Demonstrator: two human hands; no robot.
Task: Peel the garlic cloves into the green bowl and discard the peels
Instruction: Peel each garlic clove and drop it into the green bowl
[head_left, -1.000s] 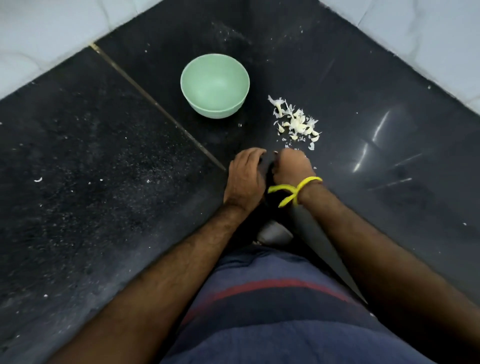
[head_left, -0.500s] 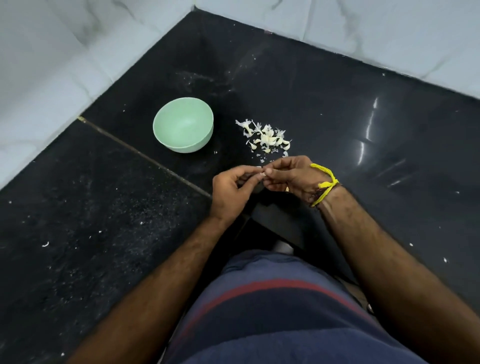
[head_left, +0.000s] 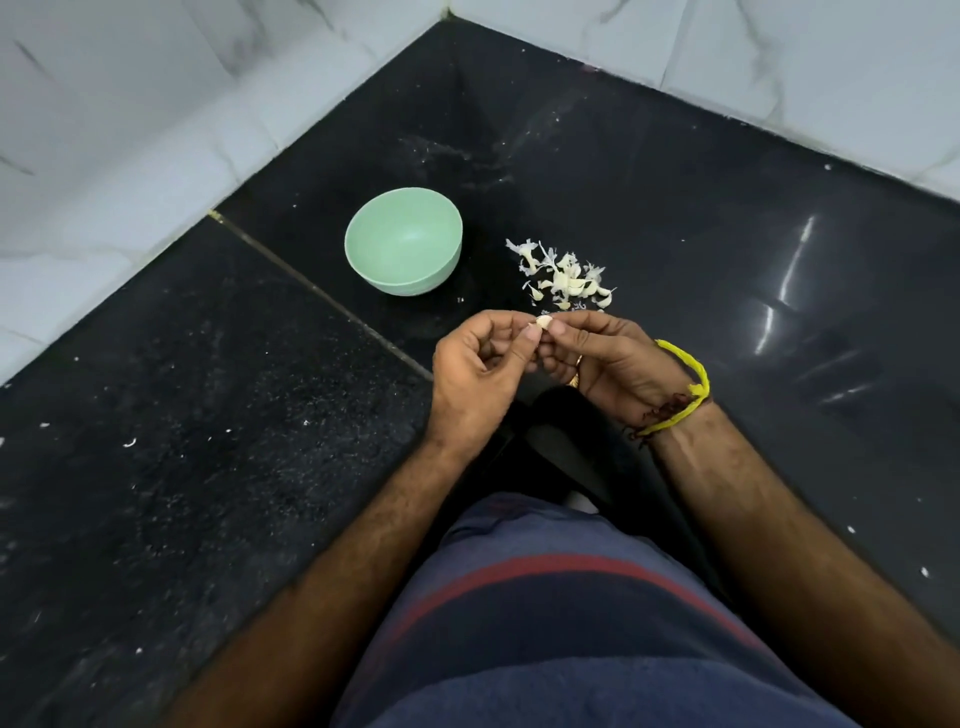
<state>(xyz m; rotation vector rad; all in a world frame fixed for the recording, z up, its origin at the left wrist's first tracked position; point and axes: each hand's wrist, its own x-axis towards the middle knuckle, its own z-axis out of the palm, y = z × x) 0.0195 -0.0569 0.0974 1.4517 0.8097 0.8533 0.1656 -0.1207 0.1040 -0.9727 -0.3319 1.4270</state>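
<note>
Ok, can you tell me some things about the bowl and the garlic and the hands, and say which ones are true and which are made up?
1. The green bowl has peeled cloves in it. False: its inside shows only bare green.
2. Both hands pinch one garlic clove between their fingertips. True: the left hand and the right hand meet on it.
3. The pile of peels lies inside the bowl. False: it lies on the black counter, to the right of the bowl and apart from it.
4. A yellow thread is tied on the right wrist. True.
5. The bowl is tipped on its side. False: it stands upright.
</note>
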